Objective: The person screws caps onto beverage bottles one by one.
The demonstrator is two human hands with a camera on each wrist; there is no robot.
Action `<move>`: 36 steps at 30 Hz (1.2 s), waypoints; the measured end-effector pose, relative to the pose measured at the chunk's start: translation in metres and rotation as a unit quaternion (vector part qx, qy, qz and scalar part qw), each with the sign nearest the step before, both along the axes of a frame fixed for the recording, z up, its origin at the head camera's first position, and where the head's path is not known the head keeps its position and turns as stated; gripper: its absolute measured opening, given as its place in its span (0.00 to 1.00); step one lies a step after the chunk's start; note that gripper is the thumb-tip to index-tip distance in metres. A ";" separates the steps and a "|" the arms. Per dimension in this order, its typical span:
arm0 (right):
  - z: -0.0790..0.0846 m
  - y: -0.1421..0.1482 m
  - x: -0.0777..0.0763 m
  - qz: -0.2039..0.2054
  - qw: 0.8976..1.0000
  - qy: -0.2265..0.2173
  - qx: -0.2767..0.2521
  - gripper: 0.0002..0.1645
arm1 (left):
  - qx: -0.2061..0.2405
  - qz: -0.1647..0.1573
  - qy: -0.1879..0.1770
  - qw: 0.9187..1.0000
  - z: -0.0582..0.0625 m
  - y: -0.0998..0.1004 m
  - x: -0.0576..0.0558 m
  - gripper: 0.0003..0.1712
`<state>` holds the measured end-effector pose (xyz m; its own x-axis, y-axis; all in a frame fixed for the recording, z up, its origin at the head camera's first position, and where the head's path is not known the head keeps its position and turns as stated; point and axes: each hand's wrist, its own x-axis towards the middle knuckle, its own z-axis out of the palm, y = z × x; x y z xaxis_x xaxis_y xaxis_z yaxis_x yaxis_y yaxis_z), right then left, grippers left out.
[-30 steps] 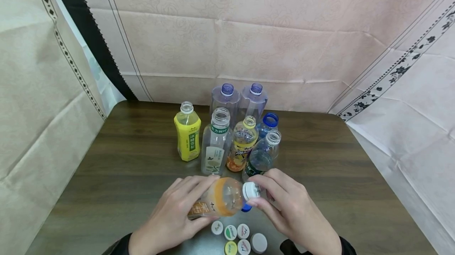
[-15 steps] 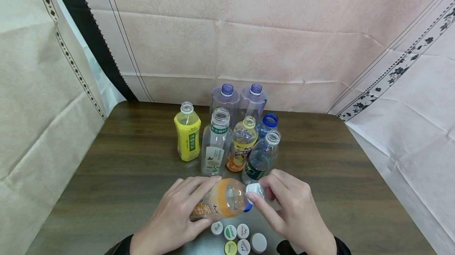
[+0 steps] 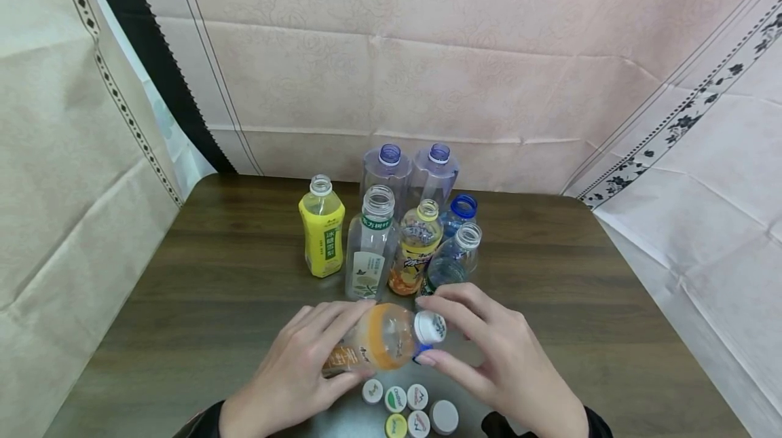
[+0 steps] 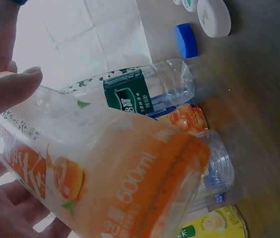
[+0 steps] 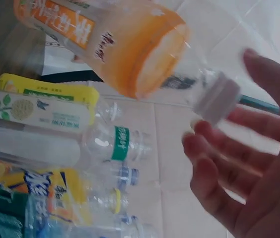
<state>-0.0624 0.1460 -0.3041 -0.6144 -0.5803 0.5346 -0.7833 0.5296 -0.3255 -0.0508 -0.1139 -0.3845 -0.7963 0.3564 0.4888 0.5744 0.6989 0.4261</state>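
My left hand (image 3: 305, 363) grips a clear plastic bottle with an orange label (image 3: 366, 343), tilted with its neck to the right. A white cap (image 3: 430, 327) sits on the mouth of that bottle. My right hand (image 3: 495, 356) is beside the cap, thumb and fingers spread apart around it. In the right wrist view a gap shows between the fingers (image 5: 214, 134) and the cap (image 5: 217, 97). The left wrist view shows the orange label (image 4: 145, 173) close up, the left thumb (image 4: 11, 91) lying along the bottle.
Several uncapped bottles stand behind the hands, including a yellow-labelled bottle (image 3: 322, 231), a clear bottle with a green neck band (image 3: 371, 248) and a green-labelled water bottle (image 4: 127, 91). Several loose caps, one yellow (image 3: 396, 426), lie in front. A blue cap (image 4: 186, 40) lies near the bottles.
My right thumb and fingers pinched the white cap earlier and are now spread off it. The bottle has shifted very slightly in my left hand's grip.
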 end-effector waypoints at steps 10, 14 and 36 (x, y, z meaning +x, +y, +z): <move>0.002 0.007 -0.006 0.105 0.994 0.018 0.004 0.20 | 0.002 0.003 -0.007 1.000 0.000 -0.003 -0.001 0.48; 0.001 0.006 -0.007 0.107 0.993 0.048 -0.004 0.19 | 0.003 0.005 -0.019 1.000 0.000 -0.003 0.000 0.51; -0.010 -0.002 -0.003 0.053 0.997 0.049 -0.040 0.15 | -0.015 0.005 -0.059 0.998 0.004 0.001 0.005 0.42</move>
<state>-0.0656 0.1439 -0.3138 -0.4937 -0.5928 0.6362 -0.8640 0.4175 -0.2814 -0.0457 -0.1134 -0.3807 -0.8508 0.3620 0.3809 0.5151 0.7180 0.4681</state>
